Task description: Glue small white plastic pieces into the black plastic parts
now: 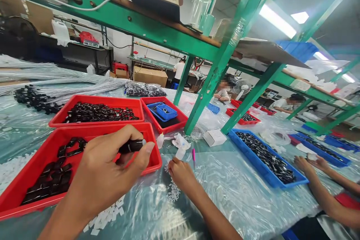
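Observation:
In my left hand (112,172) is a black cylindrical part (131,146), pinched between thumb and fingers above a red tray (156,153) of black parts. My right hand (181,172) is closed at the table's middle, its fingertips at a small white bottle (180,153); whether they grip it is unclear. Small white pieces (173,192) lie scattered just left of that hand. Crumpled white tissue (181,141) sits behind it, and a pink pen-like tool (194,156) lies to its right. More white pieces (108,215) are spread below the left forearm's side of the tray.
Behind stand another red tray (137,102) of black parts and a red tray (184,116) holding small blue trays. A blue tray (239,148) of black parts is at right, near another person's hands (309,163). Green posts (209,86) rise from the table under a shelf.

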The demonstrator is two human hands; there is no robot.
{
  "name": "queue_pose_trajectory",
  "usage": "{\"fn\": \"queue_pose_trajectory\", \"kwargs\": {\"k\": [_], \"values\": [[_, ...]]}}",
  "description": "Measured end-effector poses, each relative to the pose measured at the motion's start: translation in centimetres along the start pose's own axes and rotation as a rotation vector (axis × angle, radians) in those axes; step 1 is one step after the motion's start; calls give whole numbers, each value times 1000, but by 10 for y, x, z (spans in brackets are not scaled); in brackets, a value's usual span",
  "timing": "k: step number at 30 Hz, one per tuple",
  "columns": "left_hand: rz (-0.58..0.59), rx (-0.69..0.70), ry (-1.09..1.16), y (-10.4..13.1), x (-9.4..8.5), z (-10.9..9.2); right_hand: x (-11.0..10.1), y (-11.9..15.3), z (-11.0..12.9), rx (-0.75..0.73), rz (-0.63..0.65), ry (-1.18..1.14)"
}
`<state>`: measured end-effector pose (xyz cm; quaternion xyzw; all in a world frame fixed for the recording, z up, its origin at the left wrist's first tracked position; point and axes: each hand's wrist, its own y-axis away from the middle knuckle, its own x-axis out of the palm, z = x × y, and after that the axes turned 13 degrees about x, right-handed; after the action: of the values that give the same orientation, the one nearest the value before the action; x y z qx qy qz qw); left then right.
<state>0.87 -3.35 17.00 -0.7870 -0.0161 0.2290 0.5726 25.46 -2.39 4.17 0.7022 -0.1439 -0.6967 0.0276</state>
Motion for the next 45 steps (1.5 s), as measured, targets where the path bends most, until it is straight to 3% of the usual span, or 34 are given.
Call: {"fn": "queue_pose_trajectory", "kwargs": {"k": [8, 21, 27, 38, 41, 45], "values": [[19, 54, 6, -4, -7, -2, -3, -11, -5, -30, 65, 92], [69, 122, 25, -8, -8, -3, -3, -9, -23, -71, 38, -6], [45, 85, 16, -4, -7, -5, -4, -10, -30, -108, 9, -134], [64, 74, 30, -3, -5, -4, 0, -22, -47, -173, 65, -493], [78, 54, 35, -2, -4, -2, -15, -19, -47, -236, 74, -647], [147, 51, 54, -5, -2, 0, -60, -3, -35, -380, 67, -965]]}}
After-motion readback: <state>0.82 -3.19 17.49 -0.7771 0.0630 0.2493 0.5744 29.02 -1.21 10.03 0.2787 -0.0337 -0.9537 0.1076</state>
